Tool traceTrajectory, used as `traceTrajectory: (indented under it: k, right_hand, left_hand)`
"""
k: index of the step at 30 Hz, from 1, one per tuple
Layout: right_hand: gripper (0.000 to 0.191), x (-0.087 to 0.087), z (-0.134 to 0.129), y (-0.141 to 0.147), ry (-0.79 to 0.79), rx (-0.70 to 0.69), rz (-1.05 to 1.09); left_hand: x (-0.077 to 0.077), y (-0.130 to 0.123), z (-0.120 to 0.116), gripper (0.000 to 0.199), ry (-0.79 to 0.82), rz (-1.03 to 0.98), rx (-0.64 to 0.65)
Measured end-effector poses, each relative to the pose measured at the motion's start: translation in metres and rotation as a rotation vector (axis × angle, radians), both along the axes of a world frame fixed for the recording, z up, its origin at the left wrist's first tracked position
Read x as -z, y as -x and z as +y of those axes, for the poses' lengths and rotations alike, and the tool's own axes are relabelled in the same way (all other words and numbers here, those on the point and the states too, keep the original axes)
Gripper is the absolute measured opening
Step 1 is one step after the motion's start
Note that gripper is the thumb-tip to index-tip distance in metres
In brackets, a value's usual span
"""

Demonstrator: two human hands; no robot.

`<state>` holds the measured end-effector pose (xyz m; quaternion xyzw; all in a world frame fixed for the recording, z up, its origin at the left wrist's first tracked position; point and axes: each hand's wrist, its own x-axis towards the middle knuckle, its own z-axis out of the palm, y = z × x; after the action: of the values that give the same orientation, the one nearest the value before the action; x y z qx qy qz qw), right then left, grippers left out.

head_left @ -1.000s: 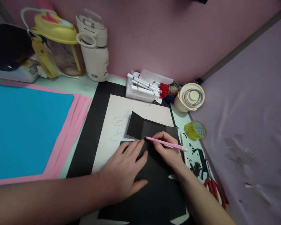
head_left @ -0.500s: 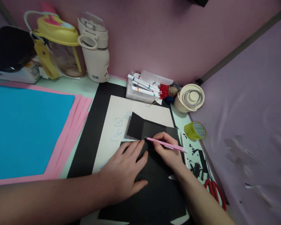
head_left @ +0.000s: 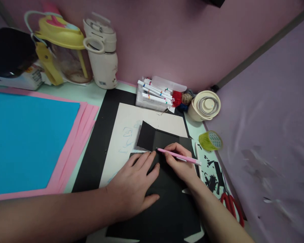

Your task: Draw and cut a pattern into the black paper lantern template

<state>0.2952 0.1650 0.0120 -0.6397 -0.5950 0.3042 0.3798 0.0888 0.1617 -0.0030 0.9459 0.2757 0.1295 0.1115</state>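
A folded sheet of black paper (head_left: 167, 209) lies in front of me, with a flap raised at its upper left. My left hand (head_left: 135, 184) rests flat on this paper, fingers spread, holding nothing. In my right hand (head_left: 179, 162) is a pink pen (head_left: 176, 155), gripped between thumb and fingers. Its dark tip touches the black paper just beyond my left fingertips, near the base of the flap. Under the black paper is a white board (head_left: 114, 145) with faint blue marks.
Blue sheets (head_left: 32, 138) over pink paper (head_left: 73, 145) lie left. Behind stand a white bottle (head_left: 103, 64), a yellow-lidded jug (head_left: 68, 57) and a box of markers (head_left: 152, 101). At right are a tape roll (head_left: 210, 140), black scraps (head_left: 211, 182) and red-handled scissors (head_left: 231, 206).
Almost nothing differs. Both hands, the pen and the paper keep their places, while the whole view has shifted very slightly.
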Motion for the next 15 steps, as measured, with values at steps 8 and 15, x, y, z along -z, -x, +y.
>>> traceTrajectory:
  k: [8, 15]
  right_hand:
    - [0.007, 0.0011, -0.0003, -0.0002, -0.005, 0.025, 0.007]
    - [0.012, 0.0063, 0.0009, -0.0053, -0.065, 0.101, 0.208]
  left_hand:
    - [0.0012, 0.0008, -0.0012, 0.067, 0.005, 0.005, -0.009]
    - [-0.0042, 0.0021, 0.0016, 0.065, 0.024, 0.027, -0.017]
